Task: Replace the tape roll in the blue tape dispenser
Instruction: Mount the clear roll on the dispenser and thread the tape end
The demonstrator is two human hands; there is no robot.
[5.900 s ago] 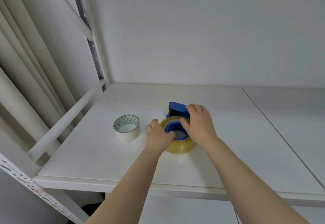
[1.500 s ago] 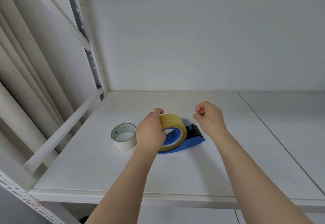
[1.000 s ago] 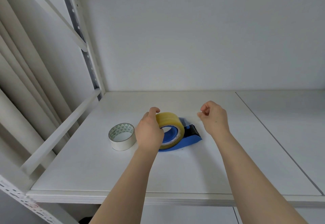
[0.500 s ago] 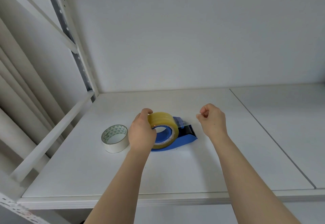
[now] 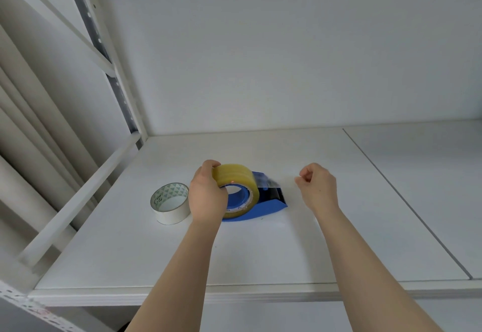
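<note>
The blue tape dispenser (image 5: 263, 206) stands on the white shelf with a yellowish clear tape roll (image 5: 234, 176) mounted on its blue hub. My left hand (image 5: 206, 196) grips the left side of that roll. A clear strip of tape (image 5: 271, 181) runs from the roll over the dark cutter end toward my right hand (image 5: 317, 187), which is pinched shut on the strip's free end to the right of the dispenser. A second roll, white with a green triangle pattern inside (image 5: 170, 202), lies flat just left of my left hand.
The white shelf board (image 5: 260, 253) has a seam (image 5: 407, 201) running diagonally on the right. A white frame rail (image 5: 78, 201) and a perforated metal upright (image 5: 114, 76) bound the left side. The back wall is close behind.
My right hand has drawn further right, away from the dispenser, stretching the clear strip over the cutter. My left hand keeps its hold on the roll. The view has shifted slightly.
</note>
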